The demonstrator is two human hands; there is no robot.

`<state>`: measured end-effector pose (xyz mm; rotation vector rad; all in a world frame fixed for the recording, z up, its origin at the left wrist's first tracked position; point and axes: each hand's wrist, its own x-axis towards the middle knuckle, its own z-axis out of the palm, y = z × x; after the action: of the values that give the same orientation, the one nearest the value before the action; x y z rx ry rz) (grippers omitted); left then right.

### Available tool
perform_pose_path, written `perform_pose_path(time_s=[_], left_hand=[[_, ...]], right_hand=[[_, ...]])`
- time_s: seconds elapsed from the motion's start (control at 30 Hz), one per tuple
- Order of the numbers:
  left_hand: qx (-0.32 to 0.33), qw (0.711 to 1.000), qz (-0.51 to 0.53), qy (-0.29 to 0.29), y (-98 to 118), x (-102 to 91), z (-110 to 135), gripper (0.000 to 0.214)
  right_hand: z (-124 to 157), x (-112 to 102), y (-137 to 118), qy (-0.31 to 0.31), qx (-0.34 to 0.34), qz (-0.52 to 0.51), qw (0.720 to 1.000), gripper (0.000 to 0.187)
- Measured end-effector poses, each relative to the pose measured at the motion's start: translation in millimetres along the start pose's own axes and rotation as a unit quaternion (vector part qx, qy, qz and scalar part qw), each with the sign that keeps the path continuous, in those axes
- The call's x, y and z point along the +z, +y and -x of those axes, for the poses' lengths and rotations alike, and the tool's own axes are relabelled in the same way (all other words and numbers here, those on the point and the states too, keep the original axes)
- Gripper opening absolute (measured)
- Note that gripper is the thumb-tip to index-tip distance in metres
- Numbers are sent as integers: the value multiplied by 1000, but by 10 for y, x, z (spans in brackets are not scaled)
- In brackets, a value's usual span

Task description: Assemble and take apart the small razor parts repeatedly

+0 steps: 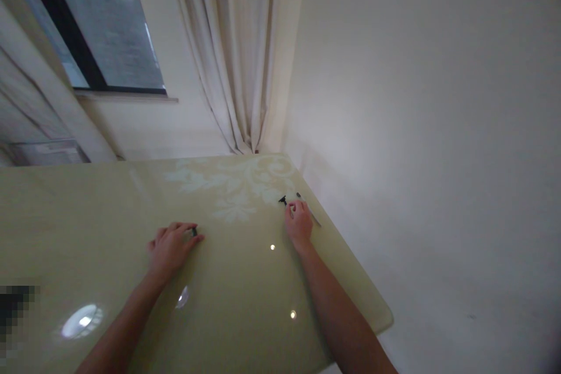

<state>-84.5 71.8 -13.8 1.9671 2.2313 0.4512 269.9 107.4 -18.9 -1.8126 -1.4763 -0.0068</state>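
Observation:
My right hand (299,223) is closed on a small razor (283,200), whose black T-shaped head points away from me above the tabletop; my fingers hide most of its handle. Just to the right of that hand lies a slim, pale stick-like thing (314,215) with a dark tip, near the table's right edge. Further left, my left hand (170,247) pinches a small black piece (194,232) between thumb and fingertips, close to the table surface. Its exact kind is too small to tell.
The glossy, pale yellow-green table (236,280) has a white leaf pattern at its far corner and reflects several lights. A white wall (421,158) runs along the right edge. Behind are curtains (236,41) and a window (118,23). A dark pixelated patch covers the lower left.

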Motion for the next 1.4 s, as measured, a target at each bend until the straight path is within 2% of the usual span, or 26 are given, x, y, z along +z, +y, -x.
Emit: perform_pose_path(time_s=[0.07, 0.13, 0.27, 0.57, 0.83, 1.0, 1.07, 1.17, 1.27, 1.33, 1.4], left_hand=[[-22, 1000, -1, 11, -153, -36, 56, 47], [-32, 999, 8, 10, -200, -37, 103, 49], [-21, 999, 27, -7, -177, -8, 141, 50], [-34, 998, 48, -26, -191, -85, 147, 45], [-29, 998, 50, -10, -259, -120, 77, 45], [-30, 999, 43, -9, -223, -125, 50, 47], [-27, 999, 38, -9, -210, -123, 40, 49], [-23, 999, 41, -2, -197, -117, 21, 54], [-9, 996, 69, 58, -121, -108, 20, 52], [23, 986, 134, 98, -1, -97, 62, 46], [72, 964, 242, 80, 169, -80, 152, 47]], right_hand=[[6, 6, 18, -5, -21, 16, 1000, 21], [11, 11, 42, -17, -37, 40, 998, 19], [8, 27, 98, -27, -42, 64, 997, 19], [-12, 106, 240, -20, -23, 20, 999, 27], [-71, 100, 248, -54, -9, 24, 998, 18], [-105, 77, 221, -47, 4, 17, 999, 16], [-116, 59, 186, -49, 2, 0, 999, 15], [-98, 17, 72, -65, -21, -79, 995, 13], [6, -47, -130, -93, -74, -167, 979, 14], [128, -101, -294, -125, -129, -193, 965, 15], [273, -159, -455, -154, -178, -196, 952, 14]])
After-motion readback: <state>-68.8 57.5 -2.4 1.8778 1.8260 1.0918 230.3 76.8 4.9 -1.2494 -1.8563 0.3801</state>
